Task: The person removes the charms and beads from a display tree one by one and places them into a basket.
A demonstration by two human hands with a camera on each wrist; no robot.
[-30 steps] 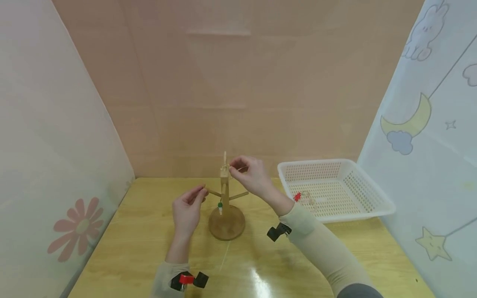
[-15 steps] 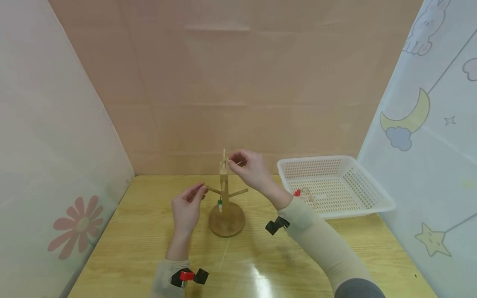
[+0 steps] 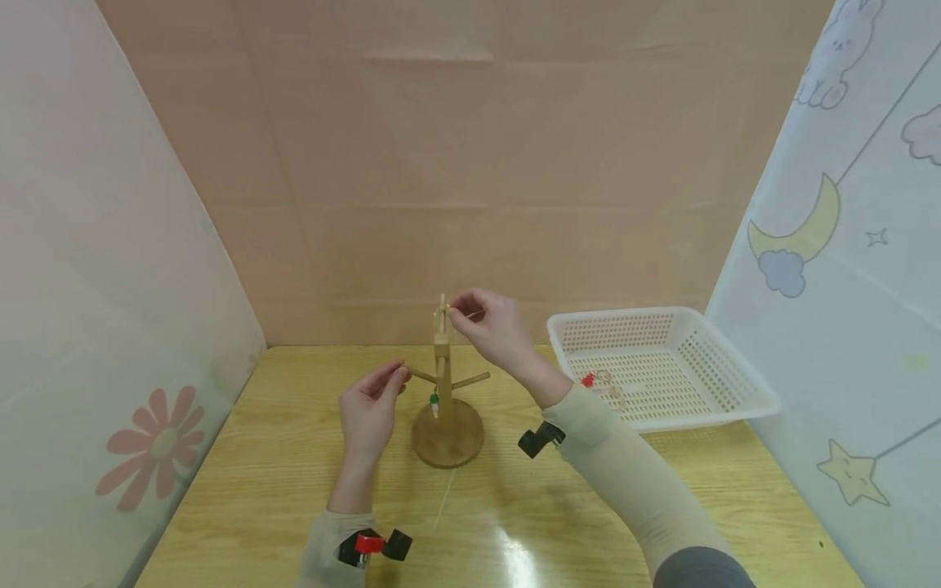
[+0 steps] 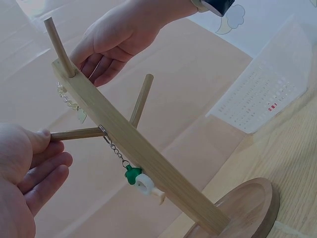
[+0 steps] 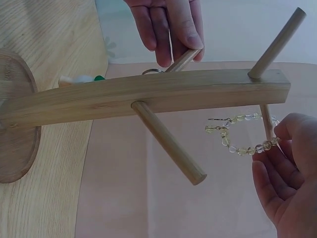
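A wooden peg stand [image 3: 444,392] with a round base stands on the table. My left hand [image 3: 369,412] pinches the end of its left peg [image 4: 77,134] between thumb and finger. On that peg a keychain with a green, white and cream charm [image 4: 142,183] hangs by its metal ring. At the top of the post, my right hand [image 3: 494,327] pinches a clear and pale yellow beaded bracelet [image 5: 242,148]. In the right wrist view the bracelet's loop surrounds the upper rear peg [image 5: 266,120], with the fingertips right by the peg's end. A leaf-like charm [image 4: 81,116] dangles from the bracelet.
To the right of the stand is a white perforated basket [image 3: 724,412], holding a red item [image 3: 587,380] and pale beaded pieces [image 3: 608,388]. Other bare pegs [image 5: 171,144] stick out of the post. A wall sheet rises behind the wooden table [image 3: 250,490].
The right hand has risen slightly with the bracelet near the stand's top. My left hand keeps its pinch on the peg. The head view has shifted a little.
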